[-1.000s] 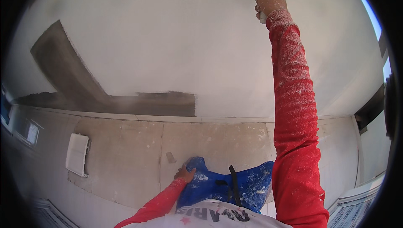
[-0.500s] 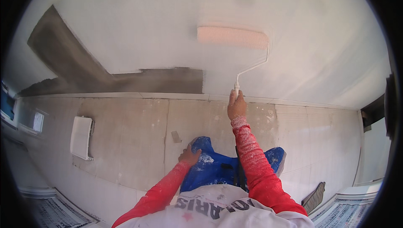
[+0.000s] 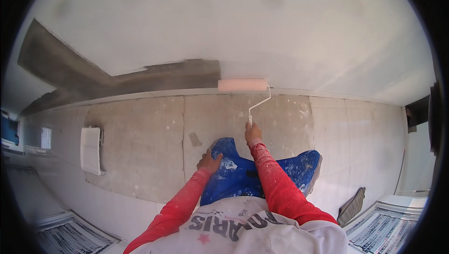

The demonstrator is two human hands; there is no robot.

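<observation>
My right hand [image 3: 253, 132] is closed around the white handle of a paint roller [image 3: 243, 85]. Its pinkish sleeve lies against the foot of the white wall [image 3: 262, 29], just above the baseboard, with its left end at the edge of a bare grey patch [image 3: 163, 75]. The wire frame bends down from the sleeve's right end to the handle. My left hand [image 3: 210, 161] rests on my left knee, over the blue, paint-spotted trousers, fingers spread and holding nothing. Both arms wear red sleeves with white specks.
A white paint tray [image 3: 91, 151] stands on the floor at the left, on brownish sheeting [image 3: 135, 160]. A small grey scrap [image 3: 195, 139] lies near my left knee. To the right is a dark flat cloth-like item [image 3: 351, 207]. Patterned panels [image 3: 72, 233] line the bottom corners.
The roller has come down the wall to its foot and slightly left, my right arm drawing back toward me. My left hand stays on the knee. The view has shifted a little.
</observation>
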